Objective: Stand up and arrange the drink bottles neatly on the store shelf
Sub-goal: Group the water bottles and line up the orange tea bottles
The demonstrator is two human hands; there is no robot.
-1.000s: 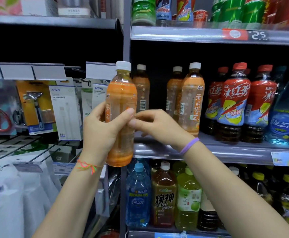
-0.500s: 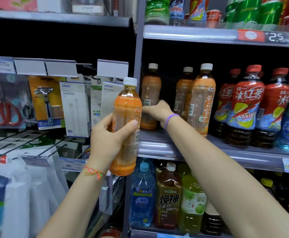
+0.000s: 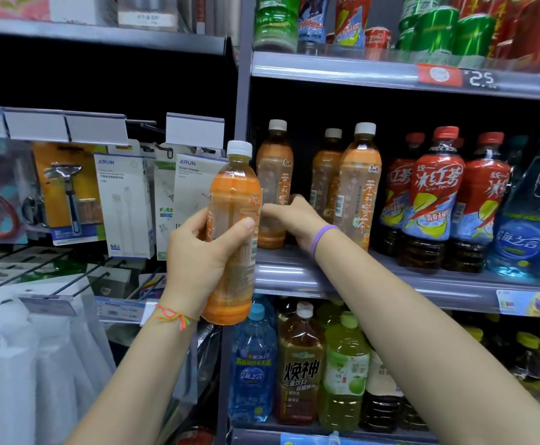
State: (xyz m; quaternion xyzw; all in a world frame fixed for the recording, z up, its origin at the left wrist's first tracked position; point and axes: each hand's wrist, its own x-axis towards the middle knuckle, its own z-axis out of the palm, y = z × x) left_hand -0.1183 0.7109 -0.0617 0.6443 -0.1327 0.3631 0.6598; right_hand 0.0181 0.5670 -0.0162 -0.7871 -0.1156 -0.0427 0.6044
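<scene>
At the centre of the frame the left hand (image 3: 202,255) holds an orange tea bottle (image 3: 231,232) upright in front of the shelf post, fingers wrapped round its back and the thumb pressed across the label at mid-height, a full closed grip that keeps the bottle vertical and clear of the shelf while the spot for it is prepared. Just right of it, the right hand (image 3: 294,220) reaches onto the middle shelf (image 3: 390,281) and curls round the lower body of the leftmost shelf bottle (image 3: 275,187), which stands upright with its label text facing out; the held bottle hides the fingertips, so whether they clamp the bottle or only rest on it is hard to say, though the hand looks closed on it. The likely purpose is to shift or square this bottle so the row lines up and room opens at the shelf's left end. To the right, a front tea bottle (image 3: 358,187) stands with another behind it, then the red iced-tea bottles (image 3: 435,194) form their own tidy group, well apart from the hands. The hanging chargers (image 3: 124,200) in the left half of the frame belong to a different rack. The held bottle is not yet on the shelf, so the arranging is partway done.
</scene>
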